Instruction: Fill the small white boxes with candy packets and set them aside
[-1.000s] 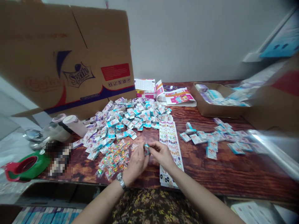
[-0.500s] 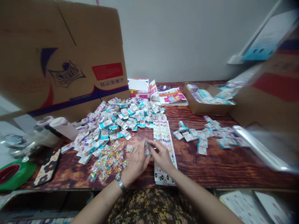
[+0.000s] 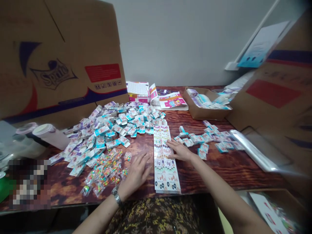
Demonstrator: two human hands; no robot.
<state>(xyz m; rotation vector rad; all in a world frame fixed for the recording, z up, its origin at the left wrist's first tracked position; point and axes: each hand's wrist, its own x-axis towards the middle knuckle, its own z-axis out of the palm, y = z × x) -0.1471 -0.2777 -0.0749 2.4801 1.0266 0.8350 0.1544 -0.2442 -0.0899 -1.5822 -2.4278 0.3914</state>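
Left hand point(image 3: 136, 172) lying open on the bench point(image 3: 219, 169) beside candy packets point(image 3: 107, 170); right hand point(image 3: 179, 151) pressing flat on the sticker sheet point(image 3: 163, 162), gripping nothing. Big heap of small cartons point(image 3: 114, 128) sitting left, probably pending; smaller row point(image 3: 207, 138) lying right, probably finished.

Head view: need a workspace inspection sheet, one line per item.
Surface: wooden table, dark grain, crowded.
Job's things: sticker sheets stacked at the front edge; candy packets heaped left of them; small boxes piled behind.
Clutter: second group of boxes, cardboard tray, clear film, capped bottle.
Hands: left hand open, flat on the table; right hand open, resting on the sticker sheets.
Cables: nothing seen.
Surroundings: left carton, right carton, white wall.
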